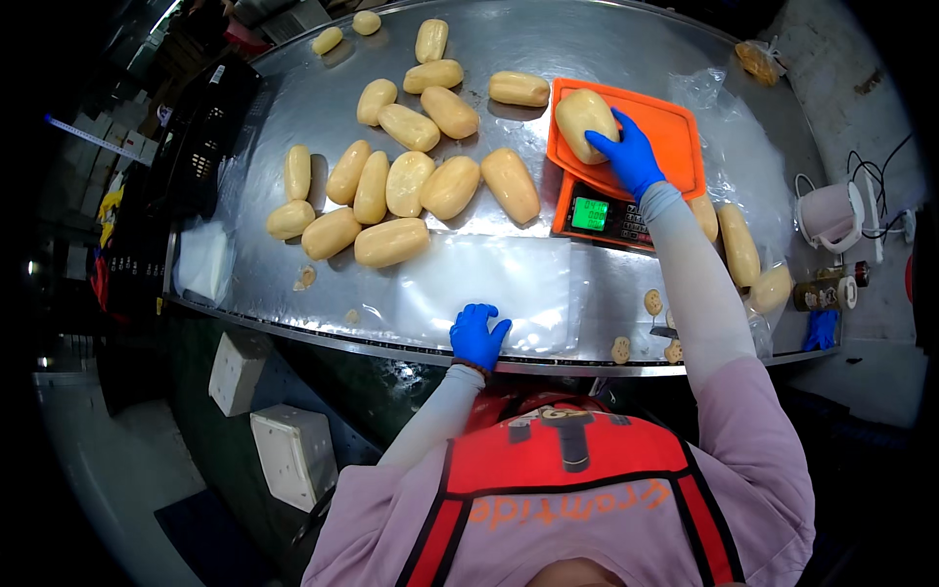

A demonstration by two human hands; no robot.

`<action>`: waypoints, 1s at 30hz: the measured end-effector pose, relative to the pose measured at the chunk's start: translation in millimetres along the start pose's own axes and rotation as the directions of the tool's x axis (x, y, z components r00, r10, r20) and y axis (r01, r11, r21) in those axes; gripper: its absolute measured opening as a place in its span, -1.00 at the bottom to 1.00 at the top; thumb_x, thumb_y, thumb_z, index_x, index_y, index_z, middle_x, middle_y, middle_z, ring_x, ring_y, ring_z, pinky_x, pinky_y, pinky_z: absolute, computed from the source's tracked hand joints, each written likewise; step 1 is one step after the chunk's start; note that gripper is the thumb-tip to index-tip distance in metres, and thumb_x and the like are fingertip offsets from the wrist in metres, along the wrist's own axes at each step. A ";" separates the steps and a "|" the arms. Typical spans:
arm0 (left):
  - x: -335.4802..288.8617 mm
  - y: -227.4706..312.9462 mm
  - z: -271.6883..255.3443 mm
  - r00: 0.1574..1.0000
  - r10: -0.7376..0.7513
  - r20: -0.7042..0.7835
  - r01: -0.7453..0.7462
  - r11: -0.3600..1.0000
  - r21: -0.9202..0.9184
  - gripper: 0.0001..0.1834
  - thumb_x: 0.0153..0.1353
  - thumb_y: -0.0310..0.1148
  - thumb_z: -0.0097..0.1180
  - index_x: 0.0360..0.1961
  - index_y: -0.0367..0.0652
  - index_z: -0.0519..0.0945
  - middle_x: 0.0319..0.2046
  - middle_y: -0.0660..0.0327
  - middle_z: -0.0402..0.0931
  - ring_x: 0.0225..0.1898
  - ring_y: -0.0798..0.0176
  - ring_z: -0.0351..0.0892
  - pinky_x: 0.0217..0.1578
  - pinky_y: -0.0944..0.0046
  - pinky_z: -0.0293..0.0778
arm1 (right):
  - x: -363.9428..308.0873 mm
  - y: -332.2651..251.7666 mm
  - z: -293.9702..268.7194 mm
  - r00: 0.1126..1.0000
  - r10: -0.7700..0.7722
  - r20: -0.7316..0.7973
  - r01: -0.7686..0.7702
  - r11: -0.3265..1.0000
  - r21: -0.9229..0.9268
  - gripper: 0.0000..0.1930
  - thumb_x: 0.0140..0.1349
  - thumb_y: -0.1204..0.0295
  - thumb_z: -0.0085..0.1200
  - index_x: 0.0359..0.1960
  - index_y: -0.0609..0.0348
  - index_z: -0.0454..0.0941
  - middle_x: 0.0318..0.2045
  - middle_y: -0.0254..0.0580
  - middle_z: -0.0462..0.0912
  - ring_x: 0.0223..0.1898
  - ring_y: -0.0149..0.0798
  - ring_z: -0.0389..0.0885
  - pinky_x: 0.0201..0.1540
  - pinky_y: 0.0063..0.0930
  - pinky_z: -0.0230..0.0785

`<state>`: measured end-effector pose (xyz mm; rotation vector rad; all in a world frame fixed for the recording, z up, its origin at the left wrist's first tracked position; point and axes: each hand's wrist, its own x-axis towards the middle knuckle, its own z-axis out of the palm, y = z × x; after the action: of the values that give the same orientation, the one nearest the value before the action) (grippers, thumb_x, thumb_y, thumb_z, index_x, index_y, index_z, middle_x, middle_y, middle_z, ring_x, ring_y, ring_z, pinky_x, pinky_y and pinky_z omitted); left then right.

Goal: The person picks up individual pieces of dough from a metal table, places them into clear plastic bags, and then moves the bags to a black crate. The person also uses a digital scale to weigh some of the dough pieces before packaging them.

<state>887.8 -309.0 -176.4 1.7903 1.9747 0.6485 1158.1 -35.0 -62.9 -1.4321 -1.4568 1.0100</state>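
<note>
My right hand (pixel 629 155), in a blue glove, has its thumb and fingers around a pale yellow peeled lotus root segment (pixel 581 119). This segment is over the orange pan (pixel 668 139) of a digital scale with a lit green display (pixel 590 213); whether its weight rests there I cannot tell. My left hand (pixel 478 338), also blue-gloved, lies at the table's near edge on flat clear plastic bags (pixel 509 284). Its thumb stands apart from the slightly bent fingers, and nothing shows in its grasp.
Several lotus root segments (pixel 408 183) lie left of the scale, others (pixel 738 245) to its right. Small holed slices (pixel 653 301) sit near the front edge. A pale kettle-like appliance (pixel 829 217) and jars (pixel 827 293) stand at right. Black crates (pixel 201 137) border the left; white boxes (pixel 293 455) are below.
</note>
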 end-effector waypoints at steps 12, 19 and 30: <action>3.5 -15.1 -0.2 0.994 -0.098 0.040 0.103 0.983 -0.155 -0.58 -0.05 -0.19 0.34 -0.20 -0.15 0.52 -0.20 0.08 0.45 -0.19 -0.05 0.50 -0.21 0.09 0.46 | -158.6 -39.1 36.5 0.753 -0.398 0.524 -0.655 -0.523 0.545 -0.23 0.36 0.12 -0.14 0.40 0.26 -0.25 -0.20 -0.18 0.51 -0.44 -0.43 0.53 -0.33 -0.53 0.38; 16.7 -29.8 0.5 1.000 0.013 -0.006 -0.013 0.987 -0.162 -0.87 0.06 -0.37 0.22 -0.40 -0.19 0.60 -0.36 0.05 0.49 -0.34 0.02 0.53 -0.30 0.15 0.47 | -176.2 -56.8 29.1 0.757 -0.393 0.522 -0.654 -0.468 0.595 -0.23 0.38 0.08 -0.20 0.40 0.24 -0.29 -0.31 -0.22 0.48 -0.55 -0.51 0.48 -0.42 -0.59 0.33; 53.0 104.4 -115.0 0.980 0.197 -0.018 -0.102 0.426 -0.899 -0.08 0.07 -0.39 0.26 0.40 -0.09 0.00 0.27 0.14 0.12 0.14 0.19 0.33 0.10 0.26 0.31 | -213.3 -46.5 57.6 0.656 -0.020 0.754 -0.717 -0.329 0.615 -0.34 0.34 0.08 -0.16 0.33 0.24 0.05 -0.26 -0.08 0.46 -0.35 -0.32 0.47 -0.38 -0.47 0.39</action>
<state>900.8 -257.0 -21.2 1.2193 0.9775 1.3383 1088.2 -248.8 -43.2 -0.2095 0.2108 2.3731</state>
